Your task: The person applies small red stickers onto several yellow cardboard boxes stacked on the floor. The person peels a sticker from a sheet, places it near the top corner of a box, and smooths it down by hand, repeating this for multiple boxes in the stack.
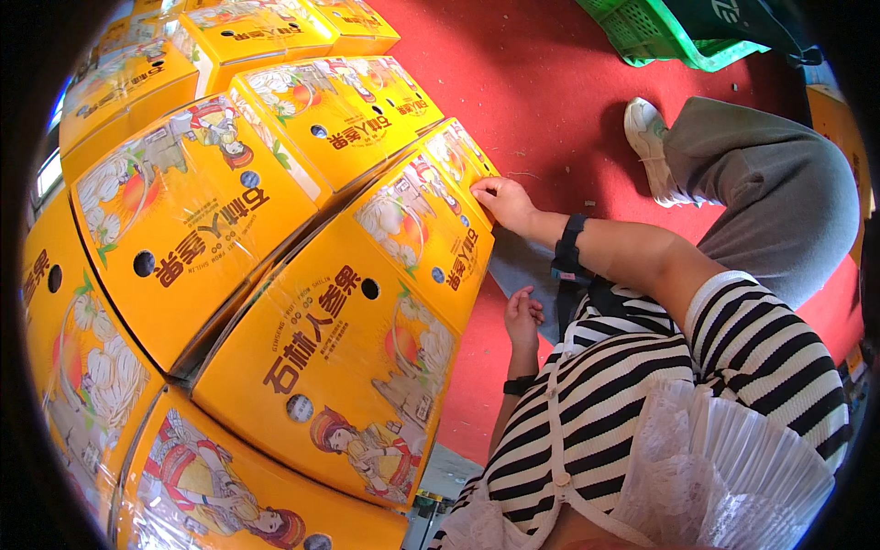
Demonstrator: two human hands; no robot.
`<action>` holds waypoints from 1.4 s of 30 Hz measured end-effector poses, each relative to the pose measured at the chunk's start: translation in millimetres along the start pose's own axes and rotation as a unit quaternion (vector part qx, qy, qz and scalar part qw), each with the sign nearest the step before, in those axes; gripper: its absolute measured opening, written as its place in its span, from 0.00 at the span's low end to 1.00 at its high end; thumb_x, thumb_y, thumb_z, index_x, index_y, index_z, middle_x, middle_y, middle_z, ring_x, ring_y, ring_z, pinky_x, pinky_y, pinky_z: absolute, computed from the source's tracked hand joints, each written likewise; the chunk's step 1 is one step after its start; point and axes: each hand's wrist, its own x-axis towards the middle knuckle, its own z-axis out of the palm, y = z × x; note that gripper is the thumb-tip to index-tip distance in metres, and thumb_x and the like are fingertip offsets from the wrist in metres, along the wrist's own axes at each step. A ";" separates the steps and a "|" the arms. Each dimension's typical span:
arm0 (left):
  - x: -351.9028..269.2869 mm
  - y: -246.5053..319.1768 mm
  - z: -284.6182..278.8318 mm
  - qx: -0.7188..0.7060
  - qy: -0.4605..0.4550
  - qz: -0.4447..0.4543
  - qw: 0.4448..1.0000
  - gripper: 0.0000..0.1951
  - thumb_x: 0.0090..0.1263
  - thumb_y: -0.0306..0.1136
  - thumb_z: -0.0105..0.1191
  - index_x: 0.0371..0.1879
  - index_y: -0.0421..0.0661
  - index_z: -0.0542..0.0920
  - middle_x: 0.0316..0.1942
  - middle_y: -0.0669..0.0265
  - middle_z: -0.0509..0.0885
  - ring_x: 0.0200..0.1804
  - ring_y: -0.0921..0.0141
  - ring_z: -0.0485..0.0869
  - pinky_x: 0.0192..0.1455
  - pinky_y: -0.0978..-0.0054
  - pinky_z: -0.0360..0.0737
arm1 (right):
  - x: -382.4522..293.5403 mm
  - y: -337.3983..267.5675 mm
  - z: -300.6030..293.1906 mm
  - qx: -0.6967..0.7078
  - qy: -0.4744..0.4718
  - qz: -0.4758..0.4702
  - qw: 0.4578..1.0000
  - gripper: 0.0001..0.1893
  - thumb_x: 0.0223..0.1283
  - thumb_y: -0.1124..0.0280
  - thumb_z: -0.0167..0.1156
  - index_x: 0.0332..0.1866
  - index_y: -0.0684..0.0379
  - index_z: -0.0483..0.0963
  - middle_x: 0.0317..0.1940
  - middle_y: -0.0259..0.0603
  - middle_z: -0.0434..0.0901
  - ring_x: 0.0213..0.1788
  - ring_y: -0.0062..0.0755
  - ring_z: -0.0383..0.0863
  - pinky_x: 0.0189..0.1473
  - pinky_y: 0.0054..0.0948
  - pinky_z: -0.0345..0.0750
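My right hand (505, 203) reaches forward to a yellow printed carton (440, 227). Its fingertips are bent together against the carton's near top edge. Whether anything thin is pinched between them cannot be told. Black straps circle both of my wrists. Below and apart from the cartons hangs my left hand (526, 313), its fingers loosely curled with nothing seen in them. A larger yellow carton (330, 344) with round holes lies left of that hand. Clear, shiny tape or film crosses several carton tops.
More yellow cartons (185, 227) are packed in rows across the left, with narrow gaps between them. Red floor covering (550, 89) stretches ahead, with small scraps on it. A green plastic crate (687, 51) stands at upper right, a dark bag (763, 24) over it. My bent leg (763, 165) is at right.
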 end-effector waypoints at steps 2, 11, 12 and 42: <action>-0.4 4.7 3.8 0.010 -0.001 0.002 1.000 0.14 0.72 0.39 0.42 0.45 0.41 0.74 0.18 0.68 0.74 0.16 0.78 0.70 0.18 0.83 0.64 | 3.8 9.1 -5.1 -0.042 -0.035 -0.077 0.995 0.12 0.63 0.66 0.51 0.47 0.57 0.76 0.42 0.46 0.79 0.41 0.38 0.81 0.43 0.29 0.77; -3.5 7.8 10.0 -0.017 -0.005 0.013 1.000 0.14 0.72 0.39 0.42 0.45 0.43 0.75 0.20 0.70 0.75 0.16 0.81 0.70 0.18 0.86 0.64 | 8.8 -24.9 -55.2 -0.423 -0.138 -0.155 0.882 0.15 0.62 0.70 0.46 0.52 0.50 0.73 0.40 0.46 0.79 0.40 0.39 0.81 0.40 0.31 0.77; -5.2 9.4 14.7 -0.021 -0.007 0.020 1.000 0.14 0.72 0.39 0.42 0.45 0.43 0.75 0.20 0.70 0.75 0.16 0.81 0.70 0.18 0.86 0.64 | 15.9 -16.8 -65.0 -0.225 -0.045 -0.242 0.943 0.14 0.61 0.72 0.47 0.49 0.51 0.75 0.36 0.46 0.80 0.37 0.37 0.81 0.38 0.30 0.77; -130.8 50.8 17.9 -0.309 0.197 0.226 0.903 0.12 0.71 0.37 0.46 0.45 0.45 0.78 0.28 0.68 0.80 0.29 0.76 0.78 0.32 0.80 0.77 | -439.1 -669.6 145.6 -0.438 -0.366 -0.781 0.253 0.31 0.59 0.40 0.49 0.44 0.62 0.79 0.37 0.44 0.81 0.42 0.35 0.79 0.46 0.28 0.73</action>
